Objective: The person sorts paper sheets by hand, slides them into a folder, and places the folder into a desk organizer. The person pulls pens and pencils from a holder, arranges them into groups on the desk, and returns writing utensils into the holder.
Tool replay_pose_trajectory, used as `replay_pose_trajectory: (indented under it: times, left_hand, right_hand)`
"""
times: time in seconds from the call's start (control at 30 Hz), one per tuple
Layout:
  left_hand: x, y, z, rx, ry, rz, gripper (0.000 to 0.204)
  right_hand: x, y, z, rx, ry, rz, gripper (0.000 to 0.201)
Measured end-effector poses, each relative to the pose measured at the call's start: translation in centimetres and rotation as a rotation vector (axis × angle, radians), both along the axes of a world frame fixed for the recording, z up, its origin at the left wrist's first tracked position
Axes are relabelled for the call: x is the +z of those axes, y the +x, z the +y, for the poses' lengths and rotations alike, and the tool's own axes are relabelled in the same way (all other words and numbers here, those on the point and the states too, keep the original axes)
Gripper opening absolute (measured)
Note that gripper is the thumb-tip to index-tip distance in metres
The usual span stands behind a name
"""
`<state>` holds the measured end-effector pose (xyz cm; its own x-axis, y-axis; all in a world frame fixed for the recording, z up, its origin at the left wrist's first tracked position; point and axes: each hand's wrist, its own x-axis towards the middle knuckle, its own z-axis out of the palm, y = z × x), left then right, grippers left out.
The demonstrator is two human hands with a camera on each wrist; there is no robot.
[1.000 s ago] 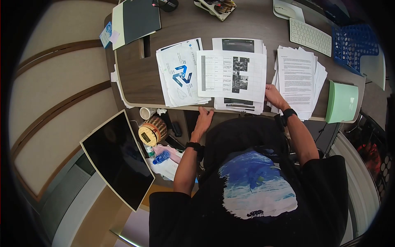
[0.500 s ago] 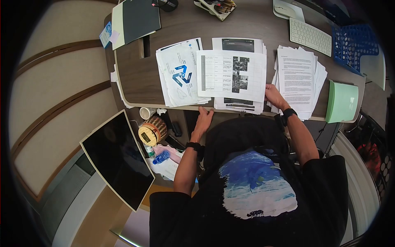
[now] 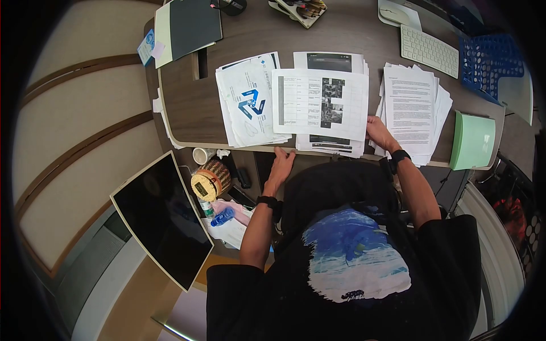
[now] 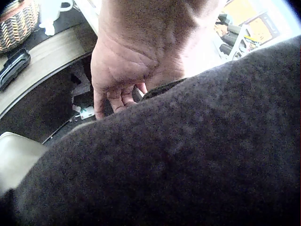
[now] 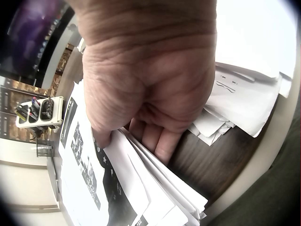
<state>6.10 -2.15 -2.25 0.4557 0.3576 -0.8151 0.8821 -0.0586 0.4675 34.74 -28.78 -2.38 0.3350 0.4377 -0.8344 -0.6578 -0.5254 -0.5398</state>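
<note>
Right hand (image 3: 380, 133) pinches right edge of the loose white printed-paper stack (image 3: 310, 102) by the near edge of the brown wood-grain desk (image 3: 187, 113), left hand (image 3: 280, 170) at that edge, grip unclear; sheets likely light, floppy, slide-prone, best held at 2 opposite edges.

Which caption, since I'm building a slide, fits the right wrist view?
Right hand pinching the edge of a paper stack over the desk.

Head view: text on printed sheet (image 3: 300, 101), one o'clock, illegible (characters too small); pen tray (image 3: 307, 25), twelve o'clock, cropped by top edge.
</note>
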Motion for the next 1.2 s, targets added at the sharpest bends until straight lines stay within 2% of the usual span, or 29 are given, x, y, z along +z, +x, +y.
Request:
replay_pose_trajectory:
  times: [0.33,0.47,0.73,1.2]
  left_hand:
    - [0.0,0.0,0.0,-0.002,-0.001,-0.007,0.054]
    - [0.1,0.1,0.0,-0.002,0.000,-0.001,0.053]
    - [0.2,0.1,0.1,0.001,-0.013,-0.005,0.053]
    - [0.2,0.2,0.1,0.008,-0.015,0.006,0.054]
  right_hand:
    - [-1.6,0.1,-0.7,0.019,0.009,-0.009,0.028]
    - [-0.1,-0.1,0.1,-0.042,0.013,0.008,0.028]
    - [-2.0,0.1,-0.9,0.028,0.010,-0.006,0.029]
    - [-0.9,0.2,-0.4,0.007,0.021,0.007,0.030]
